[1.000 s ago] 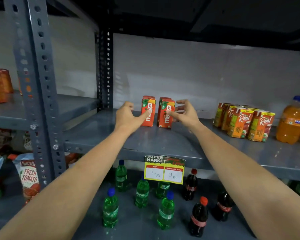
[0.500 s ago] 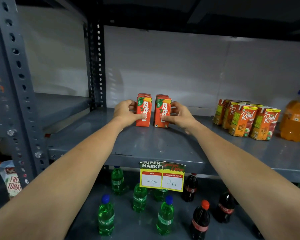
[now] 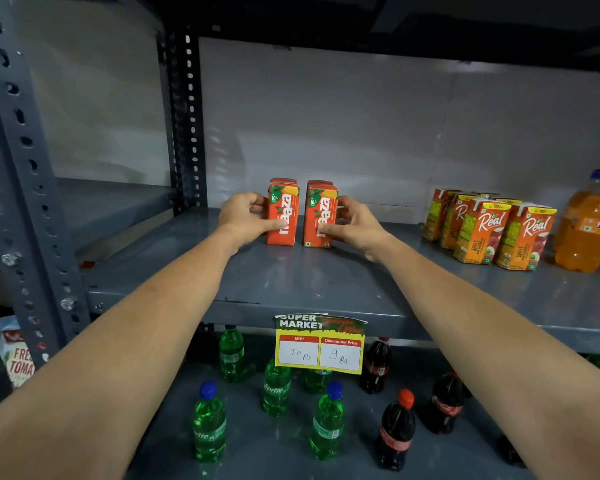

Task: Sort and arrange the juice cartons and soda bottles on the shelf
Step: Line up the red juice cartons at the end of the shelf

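Two short rows of red Maaza juice cartons stand upright on the grey middle shelf (image 3: 291, 282). My left hand (image 3: 243, 218) grips the left Maaza carton row (image 3: 283, 216) from its left side, thumb across the front. My right hand (image 3: 355, 226) grips the right Maaza carton row (image 3: 320, 218) from its right side. A narrow gap separates the two rows. Further right stand several orange Real apple cartons (image 3: 489, 230). On the lower shelf stand green Sprite bottles (image 3: 278, 389) and dark cola bottles (image 3: 395, 431).
An orange Fanta bottle (image 3: 586, 230) stands at the far right of the middle shelf. A yellow price tag (image 3: 321, 344) hangs from the shelf's front edge. Perforated steel uprights (image 3: 25, 188) rise at left, with a snack bag (image 3: 18, 358) behind them.
Both hands went from open and reaching to closed around the Maaza cartons. The cartons now stand straighter and side by side. The camera moved closer to the shelf.
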The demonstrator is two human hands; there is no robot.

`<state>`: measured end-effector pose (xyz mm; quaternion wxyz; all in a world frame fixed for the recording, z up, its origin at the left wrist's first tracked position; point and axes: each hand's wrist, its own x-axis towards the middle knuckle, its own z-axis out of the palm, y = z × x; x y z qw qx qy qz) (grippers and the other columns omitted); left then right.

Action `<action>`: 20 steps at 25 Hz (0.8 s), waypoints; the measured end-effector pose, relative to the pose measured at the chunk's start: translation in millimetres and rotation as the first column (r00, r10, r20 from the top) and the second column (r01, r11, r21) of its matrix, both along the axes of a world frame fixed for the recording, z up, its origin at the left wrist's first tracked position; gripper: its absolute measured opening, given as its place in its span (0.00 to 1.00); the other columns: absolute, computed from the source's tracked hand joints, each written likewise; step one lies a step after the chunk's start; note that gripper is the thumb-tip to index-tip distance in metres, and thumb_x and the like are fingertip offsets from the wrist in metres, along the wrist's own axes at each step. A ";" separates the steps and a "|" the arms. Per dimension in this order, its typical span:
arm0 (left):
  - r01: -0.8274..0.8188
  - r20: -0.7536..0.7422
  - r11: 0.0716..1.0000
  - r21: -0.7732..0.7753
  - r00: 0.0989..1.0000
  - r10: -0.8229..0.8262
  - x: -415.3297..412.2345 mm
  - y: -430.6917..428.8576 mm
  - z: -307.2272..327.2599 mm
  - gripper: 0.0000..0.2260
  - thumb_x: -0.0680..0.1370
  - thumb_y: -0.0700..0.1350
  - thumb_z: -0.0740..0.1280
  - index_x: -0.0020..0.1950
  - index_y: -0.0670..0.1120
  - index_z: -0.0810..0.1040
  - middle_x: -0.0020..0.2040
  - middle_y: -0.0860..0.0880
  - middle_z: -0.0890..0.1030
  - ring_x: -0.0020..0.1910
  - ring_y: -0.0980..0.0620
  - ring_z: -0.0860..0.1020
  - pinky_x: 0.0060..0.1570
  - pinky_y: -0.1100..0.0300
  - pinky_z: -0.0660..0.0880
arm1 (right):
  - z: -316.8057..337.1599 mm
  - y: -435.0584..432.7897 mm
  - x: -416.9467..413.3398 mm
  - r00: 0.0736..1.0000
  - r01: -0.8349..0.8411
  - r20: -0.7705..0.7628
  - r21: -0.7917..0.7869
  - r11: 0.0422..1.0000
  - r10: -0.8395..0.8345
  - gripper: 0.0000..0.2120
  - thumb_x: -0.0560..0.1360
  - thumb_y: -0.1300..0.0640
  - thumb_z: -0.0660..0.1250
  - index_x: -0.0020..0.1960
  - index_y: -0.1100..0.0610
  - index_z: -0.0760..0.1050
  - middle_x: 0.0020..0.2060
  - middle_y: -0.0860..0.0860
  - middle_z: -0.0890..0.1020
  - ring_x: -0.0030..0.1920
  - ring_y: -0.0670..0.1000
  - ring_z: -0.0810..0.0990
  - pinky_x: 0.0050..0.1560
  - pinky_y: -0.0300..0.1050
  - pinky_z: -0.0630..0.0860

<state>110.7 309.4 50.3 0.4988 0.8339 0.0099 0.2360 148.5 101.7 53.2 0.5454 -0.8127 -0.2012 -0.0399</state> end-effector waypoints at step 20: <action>-0.395 0.519 0.702 0.593 0.854 0.042 -86.0 -115.1 -9.8 0.27 0.68 0.57 0.73 0.58 0.40 0.72 0.56 0.38 0.77 0.56 0.37 0.76 0.50 0.44 0.73 | -14.2 -118.1 -90.6 0.757 0.369 0.608 -0.097 0.924 -0.238 0.14 0.66 0.57 0.67 0.49 0.62 0.71 0.46 0.54 0.75 0.48 0.54 0.74 0.49 0.48 0.73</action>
